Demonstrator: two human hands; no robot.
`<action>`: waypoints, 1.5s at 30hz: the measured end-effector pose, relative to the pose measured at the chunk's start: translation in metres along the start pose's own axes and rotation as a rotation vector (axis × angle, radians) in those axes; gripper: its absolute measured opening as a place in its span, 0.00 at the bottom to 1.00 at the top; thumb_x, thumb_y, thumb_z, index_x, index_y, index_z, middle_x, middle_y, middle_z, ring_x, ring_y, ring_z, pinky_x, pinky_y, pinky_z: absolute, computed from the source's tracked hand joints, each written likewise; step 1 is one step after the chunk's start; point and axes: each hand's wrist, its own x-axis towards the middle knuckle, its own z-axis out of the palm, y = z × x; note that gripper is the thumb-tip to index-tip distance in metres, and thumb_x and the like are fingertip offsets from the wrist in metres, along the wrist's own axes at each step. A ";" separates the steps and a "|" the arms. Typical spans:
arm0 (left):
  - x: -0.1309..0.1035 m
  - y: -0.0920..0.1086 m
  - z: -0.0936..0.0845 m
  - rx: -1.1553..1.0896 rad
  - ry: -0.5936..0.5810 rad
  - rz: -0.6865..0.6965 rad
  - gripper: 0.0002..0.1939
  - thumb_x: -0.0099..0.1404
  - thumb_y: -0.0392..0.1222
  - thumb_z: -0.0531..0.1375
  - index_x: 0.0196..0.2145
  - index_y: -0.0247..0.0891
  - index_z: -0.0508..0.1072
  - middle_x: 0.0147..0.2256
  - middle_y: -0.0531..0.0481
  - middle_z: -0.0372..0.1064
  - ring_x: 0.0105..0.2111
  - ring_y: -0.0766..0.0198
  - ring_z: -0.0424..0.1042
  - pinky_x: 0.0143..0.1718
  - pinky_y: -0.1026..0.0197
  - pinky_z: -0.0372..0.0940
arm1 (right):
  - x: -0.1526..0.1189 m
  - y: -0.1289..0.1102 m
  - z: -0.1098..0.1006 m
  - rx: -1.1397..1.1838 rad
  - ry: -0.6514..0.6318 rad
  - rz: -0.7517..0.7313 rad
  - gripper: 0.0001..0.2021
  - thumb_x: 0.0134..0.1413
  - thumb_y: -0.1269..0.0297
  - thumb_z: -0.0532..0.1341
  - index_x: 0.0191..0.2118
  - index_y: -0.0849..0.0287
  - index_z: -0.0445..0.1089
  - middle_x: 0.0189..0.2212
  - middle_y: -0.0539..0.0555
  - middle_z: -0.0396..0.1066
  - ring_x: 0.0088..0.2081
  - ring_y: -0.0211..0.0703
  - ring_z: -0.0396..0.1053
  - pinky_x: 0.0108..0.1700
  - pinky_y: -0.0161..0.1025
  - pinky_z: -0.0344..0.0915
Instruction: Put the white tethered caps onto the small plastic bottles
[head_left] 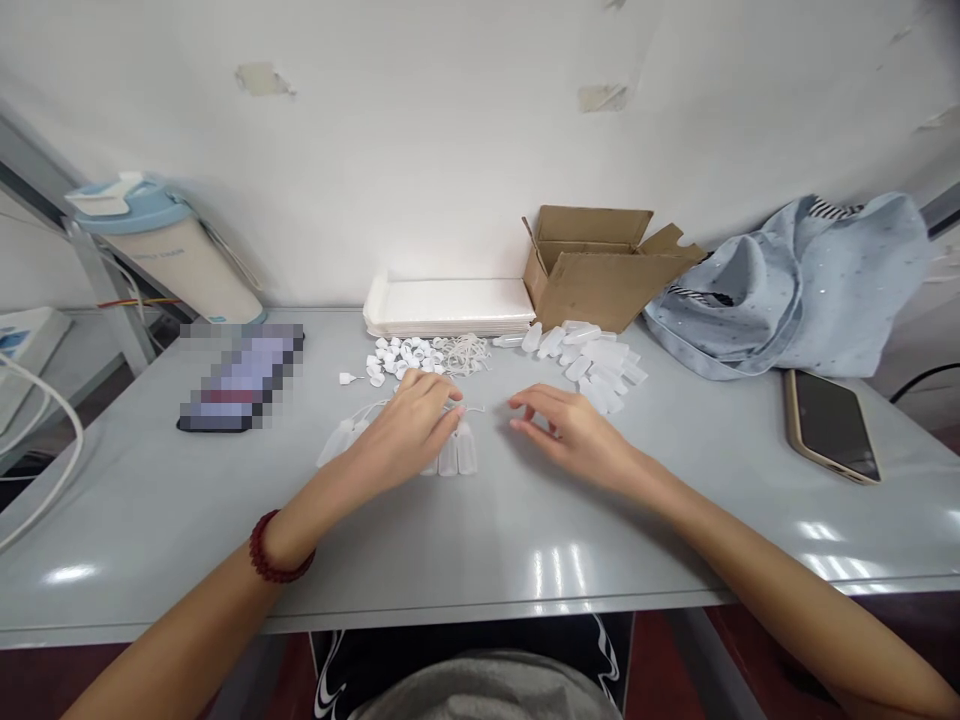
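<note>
There lay the corded sleeves (466,452) on the tabletop (480,550), end ones lengthwise toward me, partly under my nearer left hand (412,425), its grip unclear; my right hand (574,425), fingers (536,393) parted, empty, hung to their right.

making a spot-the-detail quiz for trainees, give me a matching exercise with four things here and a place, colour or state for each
1. small white caps
2. cardboard box
3. bracelet
4. light blue fabric

A. dark red
B. beyond the phone at far right
C. just beyond the left hand
D. flaps open

Pairs: 1-C, 2-D, 3-A, 4-B
</note>
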 end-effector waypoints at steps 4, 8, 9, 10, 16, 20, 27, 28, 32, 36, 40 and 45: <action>0.019 -0.008 0.000 0.094 0.092 0.041 0.14 0.67 0.38 0.46 0.41 0.33 0.70 0.42 0.41 0.68 0.46 0.50 0.60 0.46 0.47 0.62 | 0.006 0.013 -0.017 -0.484 -0.035 0.263 0.11 0.62 0.71 0.52 0.46 0.64 0.69 0.41 0.61 0.73 0.40 0.50 0.72 0.32 0.38 0.63; 0.049 -0.011 0.001 0.171 0.117 0.073 0.14 0.63 0.38 0.50 0.39 0.32 0.73 0.37 0.39 0.68 0.44 0.46 0.60 0.42 0.45 0.62 | 0.008 0.020 -0.032 -0.686 -0.079 0.441 0.11 0.62 0.68 0.52 0.43 0.64 0.70 0.40 0.62 0.73 0.40 0.53 0.72 0.28 0.38 0.59; 0.056 -0.011 0.001 0.185 0.116 0.079 0.13 0.62 0.37 0.51 0.36 0.32 0.73 0.35 0.38 0.67 0.44 0.45 0.60 0.41 0.45 0.62 | 0.008 0.021 -0.034 -0.696 -0.078 0.455 0.11 0.62 0.67 0.53 0.42 0.64 0.70 0.39 0.62 0.73 0.40 0.54 0.72 0.27 0.38 0.59; 0.062 -0.012 0.002 0.193 0.111 0.084 0.12 0.61 0.37 0.51 0.34 0.32 0.74 0.34 0.38 0.67 0.43 0.45 0.61 0.40 0.46 0.62 | 0.008 0.023 -0.036 -0.704 -0.076 0.462 0.10 0.62 0.67 0.53 0.41 0.65 0.70 0.39 0.63 0.73 0.39 0.54 0.72 0.27 0.38 0.58; 0.074 -0.019 0.005 0.159 0.083 0.084 0.12 0.60 0.35 0.50 0.27 0.36 0.73 0.29 0.43 0.67 0.38 0.50 0.63 0.34 0.53 0.62 | 0.007 0.031 -0.035 -0.739 -0.097 0.482 0.09 0.61 0.67 0.54 0.40 0.66 0.69 0.36 0.66 0.72 0.39 0.55 0.72 0.28 0.38 0.59; 0.070 -0.024 0.006 0.138 0.077 0.072 0.10 0.60 0.38 0.53 0.31 0.35 0.74 0.31 0.43 0.68 0.39 0.50 0.63 0.36 0.52 0.62 | 0.007 0.029 -0.032 -0.719 -0.127 0.481 0.10 0.60 0.68 0.55 0.40 0.68 0.70 0.38 0.67 0.72 0.39 0.55 0.71 0.28 0.39 0.61; 0.075 -0.027 0.006 0.062 0.085 0.084 0.10 0.60 0.38 0.54 0.27 0.37 0.74 0.30 0.44 0.68 0.38 0.51 0.63 0.38 0.52 0.61 | 0.007 0.023 -0.033 -0.663 -0.194 0.478 0.11 0.59 0.65 0.57 0.42 0.67 0.70 0.38 0.65 0.73 0.40 0.54 0.73 0.31 0.38 0.63; 0.075 -0.026 0.005 0.040 0.093 0.085 0.09 0.60 0.38 0.54 0.27 0.37 0.74 0.30 0.45 0.68 0.39 0.51 0.63 0.39 0.52 0.61 | 0.007 0.022 -0.034 -0.655 -0.207 0.479 0.11 0.59 0.63 0.58 0.42 0.67 0.70 0.39 0.65 0.73 0.40 0.54 0.73 0.31 0.38 0.63; 0.072 -0.021 -0.003 -0.060 0.158 0.050 0.08 0.60 0.40 0.55 0.30 0.38 0.74 0.32 0.46 0.69 0.38 0.55 0.65 0.41 0.53 0.61 | 0.003 0.019 -0.036 -0.633 -0.258 0.475 0.11 0.56 0.64 0.60 0.41 0.66 0.70 0.38 0.65 0.73 0.39 0.56 0.73 0.30 0.39 0.62; 0.063 -0.017 -0.015 -0.181 0.259 -0.038 0.10 0.63 0.43 0.54 0.32 0.38 0.72 0.35 0.47 0.72 0.34 0.60 0.68 0.35 0.58 0.62 | 0.002 0.015 -0.036 -0.637 -0.267 0.450 0.08 0.55 0.73 0.57 0.40 0.67 0.70 0.37 0.65 0.73 0.37 0.55 0.73 0.29 0.39 0.60; 0.048 -0.015 -0.022 -0.500 0.353 -0.245 0.10 0.62 0.47 0.57 0.33 0.38 0.71 0.34 0.47 0.73 0.32 0.61 0.71 0.28 0.62 0.61 | 0.003 0.012 -0.034 -0.635 -0.217 0.418 0.08 0.58 0.73 0.55 0.41 0.68 0.69 0.40 0.66 0.71 0.38 0.55 0.73 0.30 0.40 0.61; 0.026 -0.003 -0.021 -0.695 0.254 -0.276 0.10 0.59 0.47 0.61 0.32 0.37 0.72 0.32 0.49 0.72 0.32 0.62 0.70 0.33 0.62 0.64 | 0.002 0.011 -0.021 -0.298 -0.005 0.191 0.11 0.59 0.71 0.57 0.48 0.64 0.65 0.45 0.60 0.69 0.41 0.48 0.71 0.40 0.41 0.66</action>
